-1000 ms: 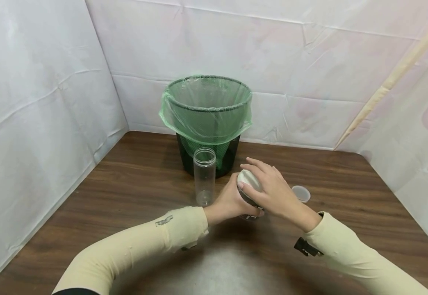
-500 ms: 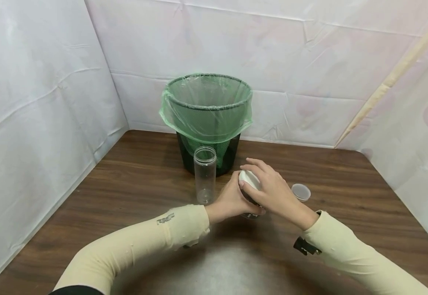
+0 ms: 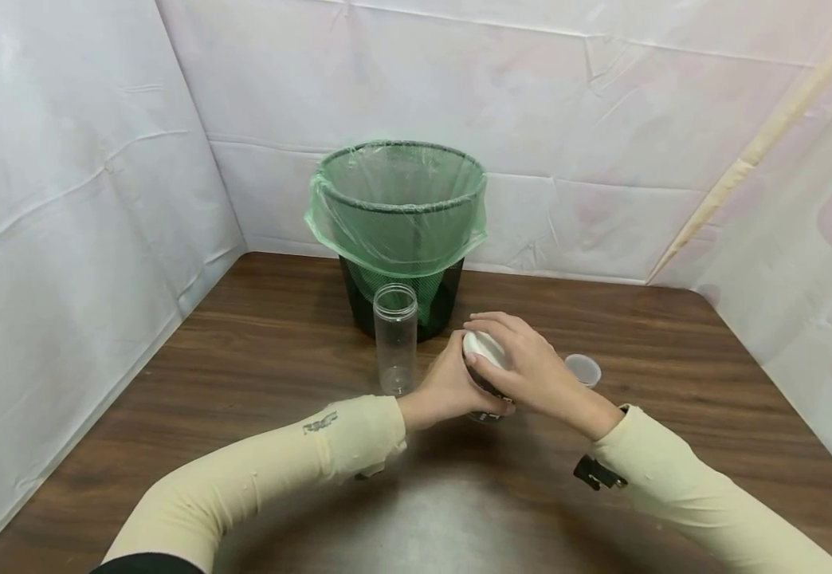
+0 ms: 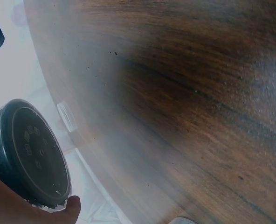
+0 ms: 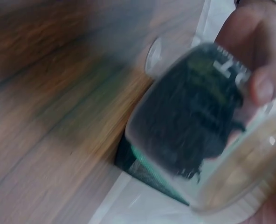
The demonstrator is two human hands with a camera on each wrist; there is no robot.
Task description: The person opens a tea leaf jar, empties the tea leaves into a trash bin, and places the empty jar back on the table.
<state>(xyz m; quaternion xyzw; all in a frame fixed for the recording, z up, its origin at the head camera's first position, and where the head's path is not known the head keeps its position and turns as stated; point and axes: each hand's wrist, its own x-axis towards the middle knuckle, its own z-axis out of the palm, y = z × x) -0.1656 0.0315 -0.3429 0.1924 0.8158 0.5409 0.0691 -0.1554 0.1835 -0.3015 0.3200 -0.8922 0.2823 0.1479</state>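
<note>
My left hand (image 3: 448, 391) grips the body of a clear plastic jar (image 5: 184, 112) that holds something dark. The jar is tilted, with white measure marks on its side; the left wrist view looks at its round bottom (image 4: 40, 154). Over the top, my right hand (image 3: 534, 371) holds the white ribbed lid (image 3: 486, 349) between thumb and fingers. Much of the jar is hidden by the hands in the head view. Just left of my left hand, an open clear jar (image 3: 396, 343) stands upright on the brown wooden table (image 3: 258, 351).
Behind the clear jar stands a black mesh waste bin (image 3: 441, 299) with a green bag (image 3: 402, 239) folded over its rim. A small round clear lid (image 3: 583, 370) lies right of my right hand. White cloth walls (image 3: 574, 119) close off the back and sides.
My right hand's fingers have drawn in slightly over the lid. Both hands and the jar stay in about the same place, and the head view has shifted slightly.
</note>
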